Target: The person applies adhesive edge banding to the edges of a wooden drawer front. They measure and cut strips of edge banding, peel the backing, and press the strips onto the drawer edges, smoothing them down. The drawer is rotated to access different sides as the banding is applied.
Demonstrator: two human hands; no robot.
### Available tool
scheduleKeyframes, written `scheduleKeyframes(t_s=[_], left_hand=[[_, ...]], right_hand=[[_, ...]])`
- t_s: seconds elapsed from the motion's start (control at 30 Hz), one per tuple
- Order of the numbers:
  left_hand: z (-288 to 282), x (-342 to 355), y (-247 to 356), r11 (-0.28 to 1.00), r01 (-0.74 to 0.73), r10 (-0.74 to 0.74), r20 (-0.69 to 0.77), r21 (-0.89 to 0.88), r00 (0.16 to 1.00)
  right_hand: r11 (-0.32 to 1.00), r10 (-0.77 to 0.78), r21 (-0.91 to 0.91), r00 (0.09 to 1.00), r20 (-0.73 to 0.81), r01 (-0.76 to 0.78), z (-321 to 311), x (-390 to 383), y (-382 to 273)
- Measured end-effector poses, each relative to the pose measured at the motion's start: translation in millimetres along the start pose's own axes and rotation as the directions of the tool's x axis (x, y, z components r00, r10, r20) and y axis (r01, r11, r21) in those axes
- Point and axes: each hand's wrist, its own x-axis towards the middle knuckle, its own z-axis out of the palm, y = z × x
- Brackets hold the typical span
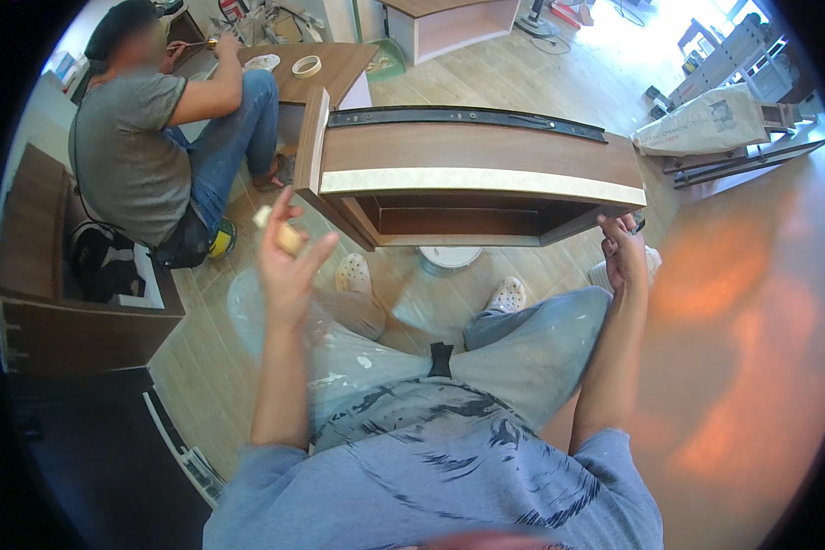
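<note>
My left hand [289, 257] is raised in front of me with a small pale block-like object [284, 236] held between its fingers. My right hand [621, 249] grips the lower right corner of a brown wooden furniture unit [477, 151] that has a pale front edge strip and a black rail [467, 116] along its top. The unit stands on the wooden floor just ahead of my knees. Beneath it sits a white round tub [449, 258].
Another person [147, 147] in a grey shirt and blue jeans sits at the left, working at a brown board with a roll of tape [306, 66] on it. A dark cabinet [55, 293] stands at the left. A white sack [706, 124] lies at the right.
</note>
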Motion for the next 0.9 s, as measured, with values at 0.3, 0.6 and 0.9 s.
scheduleKeyframes(t_s=[0.3,0.6,0.9], left_hand=[[33,24,-30,0.883,-0.158,0.137,0.079,0.443,0.987],[57,36,-81,0.874,-0.137,0.167,-0.025,0.467,0.986],[48,64,-67,0.792,-0.291,0.34,0.009,0.537,0.94]], right_hand=[[0.887,-0.151,-0.415,0.977,0.148,0.2,-7,25,20],[0.597,-0.462,-0.613,0.847,0.264,0.517,-2,46,31],[0.69,-0.411,-0.6,0.902,0.137,0.405,17,46,13]])
